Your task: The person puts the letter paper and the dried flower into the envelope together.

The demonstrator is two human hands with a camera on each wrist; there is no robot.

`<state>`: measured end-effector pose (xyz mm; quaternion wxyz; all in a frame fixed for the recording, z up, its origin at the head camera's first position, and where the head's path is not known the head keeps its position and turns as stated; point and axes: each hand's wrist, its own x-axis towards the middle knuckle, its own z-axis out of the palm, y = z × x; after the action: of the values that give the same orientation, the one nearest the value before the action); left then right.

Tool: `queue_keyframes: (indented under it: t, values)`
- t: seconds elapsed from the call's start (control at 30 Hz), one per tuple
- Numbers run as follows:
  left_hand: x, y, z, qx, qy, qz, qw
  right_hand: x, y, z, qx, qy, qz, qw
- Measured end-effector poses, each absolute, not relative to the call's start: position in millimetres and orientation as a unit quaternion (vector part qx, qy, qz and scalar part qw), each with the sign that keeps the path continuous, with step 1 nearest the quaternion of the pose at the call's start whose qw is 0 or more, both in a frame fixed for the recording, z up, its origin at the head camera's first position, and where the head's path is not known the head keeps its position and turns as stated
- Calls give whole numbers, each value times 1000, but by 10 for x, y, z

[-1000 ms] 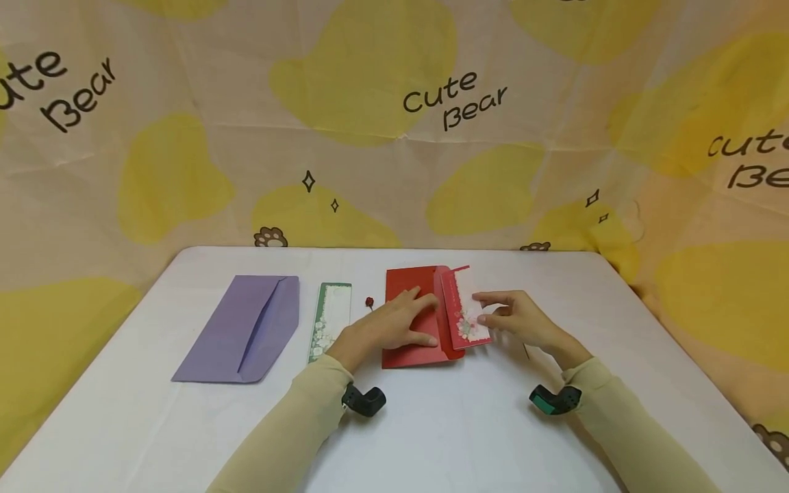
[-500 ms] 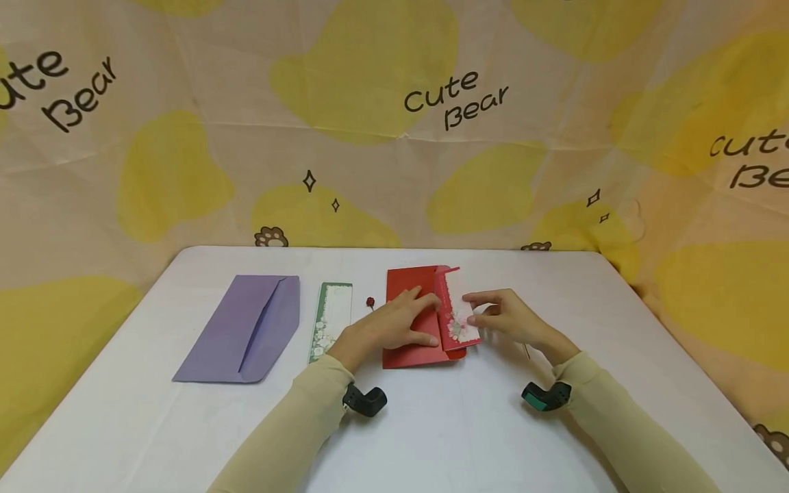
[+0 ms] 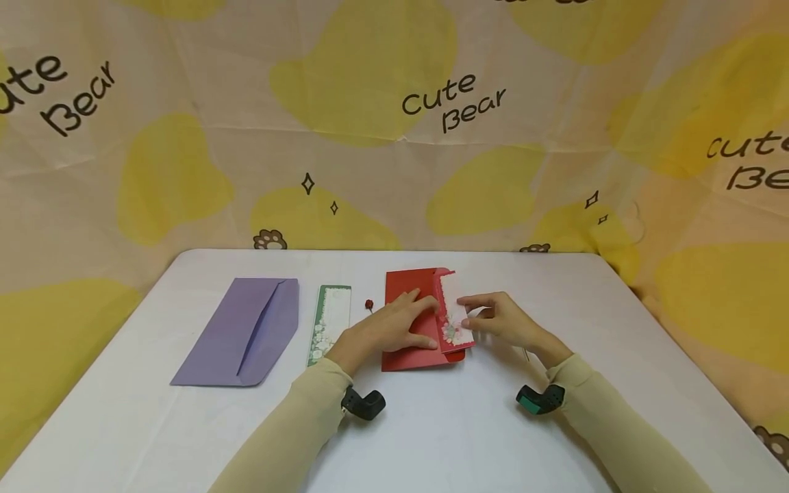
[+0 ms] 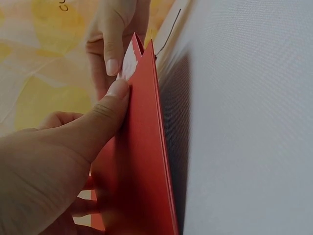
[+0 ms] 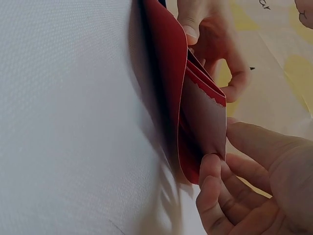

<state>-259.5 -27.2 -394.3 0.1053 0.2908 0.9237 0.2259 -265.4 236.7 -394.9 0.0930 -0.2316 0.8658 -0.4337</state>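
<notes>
A red envelope (image 3: 408, 281) lies near the middle of the white table, its mouth facing right. My left hand (image 3: 387, 326) grips it from above, thumb and index finger at the mouth edges. In the right wrist view, the mouth bulges a little between them. A folded pink-and-white card with printed flowers (image 3: 454, 311) is partly inside the mouth. My right hand (image 3: 507, 322) pinches the card's right edge between thumb and fingers. In the left wrist view, the envelope (image 4: 139, 132) is seen edge-on, its near side raised off the table. How deep the card sits is hidden.
A purple envelope (image 3: 234, 329) lies at the left with its mouth facing right. Between the envelopes lies a green-edged card with white flowers (image 3: 335, 308). A small dark red flower (image 3: 369, 304) sits beside my left hand. A thin stem (image 3: 526, 354) shows under my right wrist.
My right hand has moved left with the pink card, which overlaps the red envelope's mouth more than before. The left hand stays on the envelope.
</notes>
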Motion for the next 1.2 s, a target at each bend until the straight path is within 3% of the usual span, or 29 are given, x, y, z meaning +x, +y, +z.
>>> queue_keyframes:
  t: [1.2]
  values:
    - [-2590, -292, -3957, 301, 921, 227, 101, -2661, 2166, -3970, -229, 859, -444, 112]
